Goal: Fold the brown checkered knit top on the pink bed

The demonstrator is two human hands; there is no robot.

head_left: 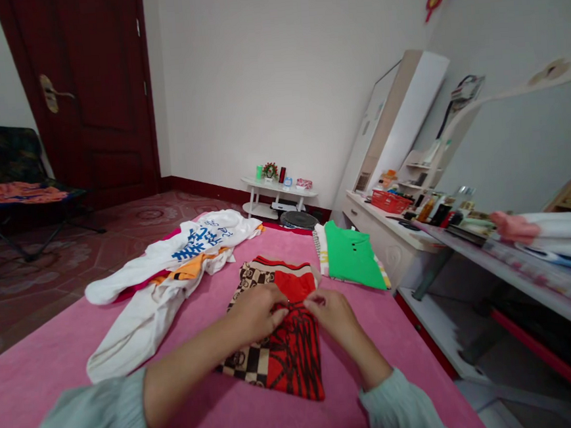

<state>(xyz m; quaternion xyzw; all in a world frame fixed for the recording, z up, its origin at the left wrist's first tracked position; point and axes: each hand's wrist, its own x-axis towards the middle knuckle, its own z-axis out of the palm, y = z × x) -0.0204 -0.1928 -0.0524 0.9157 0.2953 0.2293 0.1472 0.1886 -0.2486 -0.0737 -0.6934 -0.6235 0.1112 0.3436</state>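
A pink bed cover (217,417) spreads out under me in a room with white walls and a dark red door (88,91) at about eleven o'clock. In the middle of the bed, right in front of me, lies the red and black patterned garment (296,355), partly folded, with a brown-and-cream checked part showing along its left edge. My left hand (256,315) rests on its upper left part, fingers curled and pinching the fabric. My right hand (336,315) meets it from the right, fingertips also closed on a bit of cloth near the middle seam. Both hands hold the same piece, close together, almost touching.

I judge I am partway through folding it: the upper edge is gathered between my fingers, the lower half lies flat toward me. The next move would call for keeping both pinches level so the fold lands straight and the cloth does not bunch.

At ten o'clock, just beside the garment, a white shirt with blue print (203,240) lies crumpled over an orange piece. At one o'clock a green folded shirt (353,255) sits near the bed's edge. Farther right, at two o'clock, stands a cluttered white dresser (380,233) carrying a red basket (390,200). A dark folding chair (10,176) stands well apart at nine o'clock.
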